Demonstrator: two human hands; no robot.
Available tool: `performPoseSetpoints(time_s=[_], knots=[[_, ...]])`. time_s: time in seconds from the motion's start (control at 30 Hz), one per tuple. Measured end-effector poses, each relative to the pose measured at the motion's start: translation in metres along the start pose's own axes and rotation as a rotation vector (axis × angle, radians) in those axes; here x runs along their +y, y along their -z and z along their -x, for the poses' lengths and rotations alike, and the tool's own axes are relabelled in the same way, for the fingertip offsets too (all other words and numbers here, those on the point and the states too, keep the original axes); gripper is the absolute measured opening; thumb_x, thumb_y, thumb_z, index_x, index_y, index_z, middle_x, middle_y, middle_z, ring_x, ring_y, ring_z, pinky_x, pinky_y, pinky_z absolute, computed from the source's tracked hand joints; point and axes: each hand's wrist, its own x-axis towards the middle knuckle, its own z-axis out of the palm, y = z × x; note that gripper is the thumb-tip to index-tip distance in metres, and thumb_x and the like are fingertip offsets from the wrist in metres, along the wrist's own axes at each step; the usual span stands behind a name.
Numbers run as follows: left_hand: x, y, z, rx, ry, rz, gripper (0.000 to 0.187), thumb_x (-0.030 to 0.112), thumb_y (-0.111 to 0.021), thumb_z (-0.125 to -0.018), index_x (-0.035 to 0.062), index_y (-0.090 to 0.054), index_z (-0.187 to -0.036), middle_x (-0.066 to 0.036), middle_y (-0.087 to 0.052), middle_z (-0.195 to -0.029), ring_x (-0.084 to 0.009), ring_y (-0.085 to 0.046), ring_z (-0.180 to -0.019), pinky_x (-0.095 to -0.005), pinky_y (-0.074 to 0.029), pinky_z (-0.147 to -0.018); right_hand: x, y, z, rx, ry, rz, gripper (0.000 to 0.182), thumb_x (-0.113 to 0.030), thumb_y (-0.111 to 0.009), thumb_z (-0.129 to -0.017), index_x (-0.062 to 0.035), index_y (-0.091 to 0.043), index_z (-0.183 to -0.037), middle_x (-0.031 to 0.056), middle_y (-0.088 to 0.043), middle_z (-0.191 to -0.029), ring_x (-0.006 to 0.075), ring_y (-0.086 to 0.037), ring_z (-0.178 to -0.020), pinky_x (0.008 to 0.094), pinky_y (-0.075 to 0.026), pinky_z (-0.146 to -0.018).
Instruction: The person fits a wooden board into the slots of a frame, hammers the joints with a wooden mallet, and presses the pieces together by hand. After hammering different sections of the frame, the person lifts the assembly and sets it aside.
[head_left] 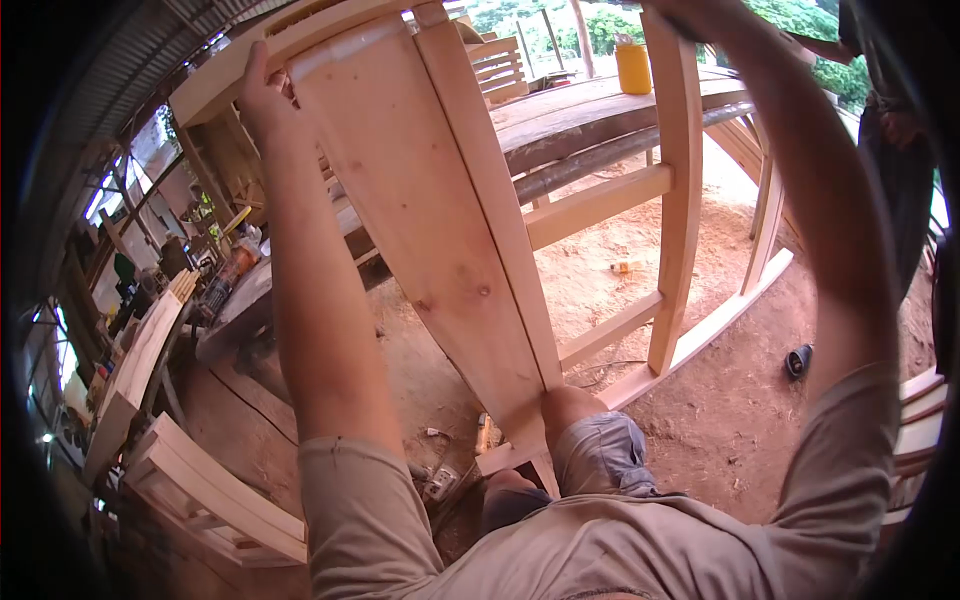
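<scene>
A large wooden frame stands in front of me, with a wide pale panel [420,190] fixed between its rails on the left. My left hand [268,105] is closed round the panel's upper left edge, where it meets the top rail [225,85]. At the top border my right hand [685,14] touches the upper end of an upright post [672,190]; its fingers are dark and mostly out of sight. Two crosspieces, an upper one [600,207] and a lower one [612,328], join that post to the panel side. My bare knee [572,405] is against the panel's lower end.
Behind the frame runs a long workbench [580,115] bearing a yellow container [633,68]. Another person [885,150] stands at the right edge. A slatted wooden piece [215,490] lies low on the left, near a cluttered bench [150,340]. One dark shoe [798,361] sits on the dirt floor.
</scene>
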Motion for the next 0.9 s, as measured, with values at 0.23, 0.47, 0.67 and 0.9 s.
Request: performPoseSetpoints(time_s=[0.23,0.47,0.67,0.9], knots=[[-0.004,0.023,-0.003,-0.276,0.100,-0.020,0.045,0.035,-0.066,-0.087,0.0054,-0.053,-0.118,-0.007,-0.054,-0.106,-0.0210,-0.057,-0.098,-0.0331,-0.047,-0.090,0.074,-0.129,0.162,0.037,-0.293,-0.612,0.083,-0.017,-0.087,-0.056,0.0047,-0.043,-0.123,0.0174,-0.058,-0.112,0.0262,-0.056,-0.106,0.0373,-0.044,-0.093],[-0.011,0.031,0.027,-0.173,-0.009,-0.303,0.064,0.040,-0.070,-0.083,-0.0015,-0.050,-0.127,-0.010,-0.048,-0.131,-0.0244,-0.047,-0.119,-0.0394,-0.043,-0.096,0.056,-0.199,0.307,-0.175,-0.569,-0.972,0.087,-0.020,-0.087,-0.054,0.0043,-0.041,-0.123,0.0167,-0.058,-0.110,0.0248,-0.055,-0.104,0.0375,-0.044,-0.091],[-0.014,0.059,0.065,-0.311,-1.002,-1.369,0.065,0.036,-0.079,-0.076,-0.0098,-0.054,-0.115,-0.019,-0.044,-0.137,-0.0302,-0.045,-0.123,-0.0441,-0.041,-0.097,0.053,-0.213,0.347,-0.193,-0.585,-0.994,0.088,-0.020,-0.086,-0.055,0.0040,-0.039,-0.125,0.0168,-0.057,-0.111,0.0251,-0.056,-0.106,0.0380,-0.044,-0.092],[0.023,-0.047,0.067,-0.837,-1.522,-1.496,0.056,0.032,-0.085,-0.062,-0.0013,-0.061,-0.099,-0.021,-0.042,-0.136,-0.0401,-0.041,-0.123,-0.0568,-0.031,-0.100,0.053,-0.210,0.374,-0.253,-0.552,-1.056,0.089,-0.018,-0.087,-0.054,0.0057,-0.040,-0.126,0.0176,-0.058,-0.113,0.0241,-0.057,-0.106,0.0380,-0.045,-0.093]])
